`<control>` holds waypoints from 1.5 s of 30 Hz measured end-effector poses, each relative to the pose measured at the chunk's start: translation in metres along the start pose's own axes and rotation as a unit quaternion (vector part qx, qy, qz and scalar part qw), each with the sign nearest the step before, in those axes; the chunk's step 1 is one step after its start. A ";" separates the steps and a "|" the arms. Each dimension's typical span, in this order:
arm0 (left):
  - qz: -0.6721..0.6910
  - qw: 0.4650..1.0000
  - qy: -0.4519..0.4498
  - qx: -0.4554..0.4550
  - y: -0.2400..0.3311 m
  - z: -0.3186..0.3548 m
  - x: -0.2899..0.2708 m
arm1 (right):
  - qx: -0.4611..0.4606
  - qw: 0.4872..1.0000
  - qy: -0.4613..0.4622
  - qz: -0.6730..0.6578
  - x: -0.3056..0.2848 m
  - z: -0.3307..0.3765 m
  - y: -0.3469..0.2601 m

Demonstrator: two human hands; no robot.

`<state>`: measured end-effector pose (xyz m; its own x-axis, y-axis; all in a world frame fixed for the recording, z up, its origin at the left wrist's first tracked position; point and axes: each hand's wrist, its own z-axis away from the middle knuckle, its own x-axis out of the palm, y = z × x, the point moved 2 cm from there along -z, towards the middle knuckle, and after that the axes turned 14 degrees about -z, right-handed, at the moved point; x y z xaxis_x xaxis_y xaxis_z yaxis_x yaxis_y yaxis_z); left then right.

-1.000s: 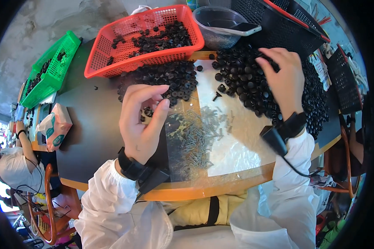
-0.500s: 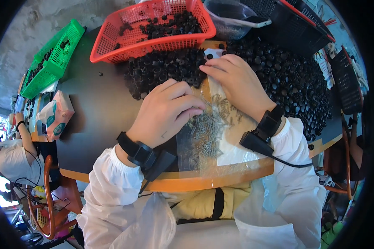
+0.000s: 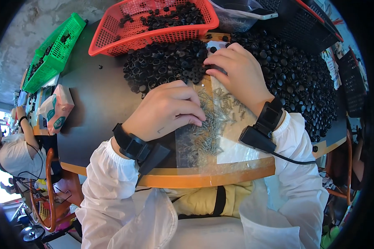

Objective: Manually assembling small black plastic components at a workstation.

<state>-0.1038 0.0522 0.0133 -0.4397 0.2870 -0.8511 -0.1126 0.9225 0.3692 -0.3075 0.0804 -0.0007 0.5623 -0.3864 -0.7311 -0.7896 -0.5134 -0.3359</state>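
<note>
The screws (image 3: 214, 120) lie in a loose heap on a clear plastic sheet (image 3: 232, 151) spread over the tabletop (image 3: 95, 103), near its front edge. The left hand (image 3: 166, 110) rests knuckles-up on the heap's left side, fingers curled down with the tips together among the screws; whether they pinch one cannot be told, since the fingertips are turned under. The right hand (image 3: 239, 72) lies just beyond the heap, fingers bent and drawn together at the edge of a pile of black caps (image 3: 166, 64); what they hold, if anything, is hidden. A small pale speck sits on the sheet between the two hands. Both wrists wear black bands, each with a black box clipped on, and a cable runs from the right one. The sleeves are white.

A second, larger pile of black caps (image 3: 299, 79) spreads to the right of the right hand, reaching toward the tabletop's right edge. Behind the left pile stands a red basket (image 3: 112, 39) holding more black parts. A black basket (image 3: 307, 25) stands at the far right, with a clear tub (image 3: 237, 14) between the two. A green basket (image 3: 54, 54) sits far left, and a soft tissue pack (image 3: 56, 108) lies near it. Another person (image 3: 8, 141) sits at the left edge.
</note>
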 end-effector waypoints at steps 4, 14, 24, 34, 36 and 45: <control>-0.009 1.000 0.012 -0.014 -0.004 -0.001 0.002 | 0.026 0.999 0.012 -0.025 -0.004 0.000 -0.001; 0.047 0.976 0.151 -0.150 0.000 0.001 -0.009 | 0.195 0.901 0.016 -0.387 -0.012 0.012 -0.026; 0.040 0.971 0.170 -0.161 -0.005 0.000 -0.007 | 0.236 0.850 -0.002 -0.471 -0.012 0.012 -0.034; -0.069 0.977 0.173 -0.107 -0.002 -0.001 -0.005 | 0.182 0.911 -0.030 -0.370 -0.008 0.014 -0.039; -0.088 0.978 0.164 -0.093 -0.002 -0.001 -0.007 | 0.179 0.913 -0.029 -0.364 -0.010 0.014 -0.041; 0.025 0.964 0.169 -0.202 -0.003 -0.001 -0.007 | 0.023 0.983 -0.016 -0.184 -0.013 0.015 -0.039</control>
<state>-0.1016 0.0476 0.0185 -0.7111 0.1643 -0.6836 -0.3925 0.7139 0.5798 -0.2877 0.1166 0.0126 0.8039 -0.1574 -0.5735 -0.5458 -0.5784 -0.6063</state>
